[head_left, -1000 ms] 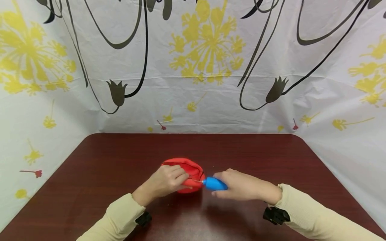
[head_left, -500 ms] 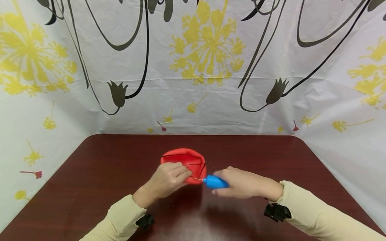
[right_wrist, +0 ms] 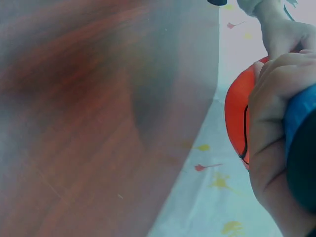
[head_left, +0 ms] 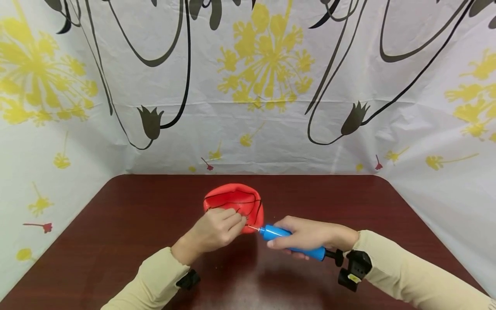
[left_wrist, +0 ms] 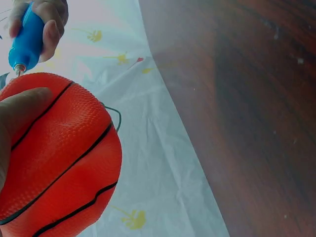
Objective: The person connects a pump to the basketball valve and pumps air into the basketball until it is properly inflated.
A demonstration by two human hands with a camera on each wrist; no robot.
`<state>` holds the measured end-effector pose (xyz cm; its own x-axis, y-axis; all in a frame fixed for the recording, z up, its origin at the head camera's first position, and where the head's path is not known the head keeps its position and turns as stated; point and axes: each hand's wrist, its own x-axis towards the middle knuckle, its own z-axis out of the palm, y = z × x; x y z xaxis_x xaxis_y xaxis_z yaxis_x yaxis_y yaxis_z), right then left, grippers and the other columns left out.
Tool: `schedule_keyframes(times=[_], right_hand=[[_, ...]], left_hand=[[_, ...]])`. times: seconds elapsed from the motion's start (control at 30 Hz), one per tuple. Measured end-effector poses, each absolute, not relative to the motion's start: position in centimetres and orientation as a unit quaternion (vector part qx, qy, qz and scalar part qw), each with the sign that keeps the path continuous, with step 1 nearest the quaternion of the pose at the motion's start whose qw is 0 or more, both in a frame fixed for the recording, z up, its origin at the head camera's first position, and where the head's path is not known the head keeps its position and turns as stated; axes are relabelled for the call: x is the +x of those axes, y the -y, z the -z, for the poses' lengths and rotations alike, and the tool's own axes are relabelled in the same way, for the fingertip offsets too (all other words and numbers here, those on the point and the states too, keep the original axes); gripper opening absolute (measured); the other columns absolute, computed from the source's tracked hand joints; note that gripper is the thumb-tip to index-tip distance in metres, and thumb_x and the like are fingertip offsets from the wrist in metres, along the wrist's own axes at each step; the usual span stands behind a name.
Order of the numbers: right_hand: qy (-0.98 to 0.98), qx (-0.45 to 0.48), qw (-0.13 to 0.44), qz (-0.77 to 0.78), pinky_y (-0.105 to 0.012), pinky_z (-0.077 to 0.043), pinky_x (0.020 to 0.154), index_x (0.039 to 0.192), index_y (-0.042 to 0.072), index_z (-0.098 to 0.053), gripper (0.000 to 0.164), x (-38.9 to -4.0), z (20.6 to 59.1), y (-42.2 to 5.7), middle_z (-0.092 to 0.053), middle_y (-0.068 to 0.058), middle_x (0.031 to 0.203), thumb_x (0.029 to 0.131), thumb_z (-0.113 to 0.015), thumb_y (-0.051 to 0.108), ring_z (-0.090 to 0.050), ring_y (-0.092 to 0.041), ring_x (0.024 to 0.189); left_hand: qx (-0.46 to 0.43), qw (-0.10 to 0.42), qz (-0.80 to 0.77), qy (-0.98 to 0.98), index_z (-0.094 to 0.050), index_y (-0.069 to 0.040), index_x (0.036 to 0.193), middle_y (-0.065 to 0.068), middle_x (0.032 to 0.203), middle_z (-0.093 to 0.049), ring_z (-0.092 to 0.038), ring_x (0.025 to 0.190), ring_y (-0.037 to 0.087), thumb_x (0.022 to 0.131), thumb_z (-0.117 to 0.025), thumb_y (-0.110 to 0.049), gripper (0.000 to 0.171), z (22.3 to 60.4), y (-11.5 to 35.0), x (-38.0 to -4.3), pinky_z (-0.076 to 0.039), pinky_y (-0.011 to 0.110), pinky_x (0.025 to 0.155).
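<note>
A red-orange toy basketball (head_left: 232,198) with black lines looks caved in and partly deflated. My left hand (head_left: 215,230) grips its near side, thumb along the outer skin in the left wrist view, where the ball (left_wrist: 64,153) fills the lower left. In my right hand (head_left: 310,234) is a blue hand pump (head_left: 276,233), fingers wrapped round its barrel. The pump's thin metal needle (head_left: 252,227) points left at the ball's edge beside my left fingers. A black handle (head_left: 335,257) sticks out of the pump's rear, close to the wrist.
Both hands are above a dark red-brown table (head_left: 155,202). A white patterned sheet (head_left: 286,146) hangs behind it and along both sides. Black wrist cameras (head_left: 354,269) sit on the sleeves.
The ball has risen and tipped, showing more of its dented side. My right hand has turned, so the pump's barrel and rear handle now show. The left hand has barely moved.
</note>
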<state>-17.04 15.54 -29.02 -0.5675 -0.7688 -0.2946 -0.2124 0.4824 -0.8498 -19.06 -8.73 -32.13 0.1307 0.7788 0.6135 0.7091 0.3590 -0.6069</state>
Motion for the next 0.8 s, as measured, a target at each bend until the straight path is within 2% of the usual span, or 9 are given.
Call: schedule_keyframes(times=[0.1,0.17,0.23,0.33,0.43,0.5,0.7,0.8], right_hand=[[-0.814,-0.319,0.315,0.369,-0.020,-0.040,0.039,0.080,0.006,-0.049,0.026,-16.7,28.8,-15.4,-0.047,-0.002,0.057,0.086,-0.054,0.031,-0.044,-0.010,0.039],[-0.829,-0.320,0.301,0.346,-0.021,-0.041,0.039,0.081,0.007,-0.049,0.026,-16.5,28.7,-15.2,-0.046,0.001,0.055,0.085,-0.055,0.033,-0.044,-0.009,0.038],[-0.829,-0.317,0.305,0.346,-0.021,-0.041,0.039,0.081,0.007,-0.049,0.028,-16.4,28.8,-15.2,-0.046,0.002,0.055,0.084,-0.056,0.034,-0.044,-0.008,0.038],[-0.792,-0.303,0.353,0.396,-0.021,-0.040,0.040,0.080,-0.003,-0.048,0.035,-16.5,29.0,-15.1,-0.046,0.000,0.056,0.086,-0.055,0.031,-0.043,-0.008,0.039],[-0.746,-0.291,0.398,0.448,-0.019,-0.040,0.041,0.084,-0.006,-0.049,0.035,-16.8,29.2,-15.1,-0.047,-0.001,0.059,0.088,-0.052,0.028,-0.043,-0.007,0.041],[-0.732,-0.295,0.405,0.462,-0.019,-0.039,0.041,0.085,-0.007,-0.048,0.033,-16.9,29.2,-15.1,-0.047,-0.001,0.059,0.088,-0.051,0.026,-0.043,-0.007,0.041],[-0.790,-0.331,0.327,0.400,-0.021,-0.040,0.040,0.076,0.003,-0.046,0.029,-16.4,28.1,-14.5,-0.045,0.000,0.054,0.087,-0.052,0.029,-0.044,-0.010,0.038],[-0.821,-0.324,0.298,0.363,-0.022,-0.041,0.040,0.077,0.005,-0.046,0.029,-16.1,27.5,-14.3,-0.044,0.001,0.053,0.086,-0.054,0.032,-0.044,-0.011,0.038]], left_hand=[[-0.578,0.500,-0.045,0.644,-0.066,-0.005,0.082,0.002,0.073,-0.061,-0.054,0.062,0.011,0.088,-0.045,-0.011,0.023,32.1,8.8,-19.1,-0.048,0.021,0.059],[-0.587,0.501,-0.052,0.634,-0.066,-0.005,0.081,0.002,0.072,-0.061,-0.053,0.061,0.010,0.089,-0.040,-0.009,0.028,32.2,8.8,-19.1,-0.047,0.020,0.058],[-0.592,0.505,-0.055,0.626,-0.066,-0.005,0.081,0.001,0.071,-0.061,-0.053,0.060,0.009,0.089,-0.039,-0.008,0.028,32.3,8.9,-19.1,-0.046,0.019,0.057],[-0.586,0.520,-0.045,0.619,-0.066,-0.005,0.081,0.001,0.070,-0.061,-0.052,0.059,0.010,0.088,-0.043,-0.009,0.024,32.3,8.9,-19.1,-0.046,0.019,0.054],[-0.579,0.537,-0.031,0.613,-0.066,-0.004,0.081,0.002,0.069,-0.060,-0.052,0.057,0.010,0.087,-0.047,-0.009,0.020,32.0,9.0,-19.2,-0.045,0.019,0.053],[-0.578,0.544,-0.027,0.608,-0.065,-0.003,0.081,0.003,0.068,-0.060,-0.051,0.057,0.010,0.086,-0.049,-0.009,0.018,31.8,9.0,-19.2,-0.045,0.019,0.052],[-0.578,0.556,-0.042,0.596,-0.065,-0.003,0.081,0.002,0.067,-0.058,-0.049,0.055,0.010,0.085,-0.050,-0.008,0.017,30.8,9.3,-19.2,-0.042,0.017,0.049],[-0.586,0.557,-0.058,0.586,-0.065,-0.002,0.080,0.003,0.066,-0.057,-0.050,0.055,0.009,0.084,-0.051,-0.008,0.015,30.4,9.3,-19.2,-0.042,0.017,0.050]])
